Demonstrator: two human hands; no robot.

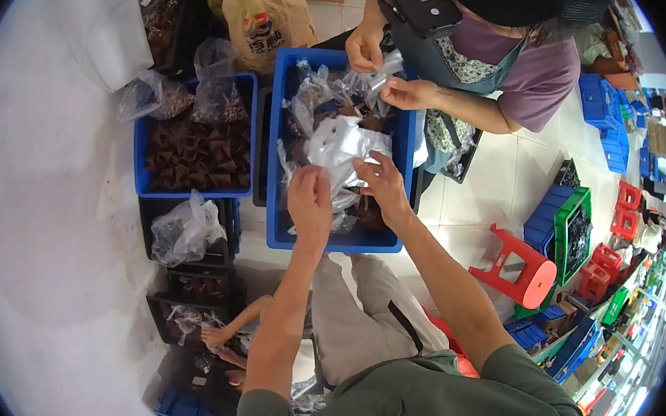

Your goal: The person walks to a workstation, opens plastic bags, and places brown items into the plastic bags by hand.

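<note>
My left hand (310,200) is closed, its fingertips pinching the near left edge of thin clear plastic bags (342,147). My right hand (385,185) is on the right side of the same plastic, thumb and fingers curled against it. The plastic lies over a blue crate (272,210), which holds small brown pieces and several filled clear bags (309,99). Across the crate, a co-worker's hands (406,94) hold another small clear bag (388,72). Whether the plastic in my hands is one bag or a stack, I cannot tell.
To the left stands a blue crate of brown cone-like pieces (203,157), with black crates (188,284) nearer me. Another person's hand (215,336) reaches into one. A tan shopping bag (266,24) sits behind. At right are a red stool (522,268) and a green crate (572,237).
</note>
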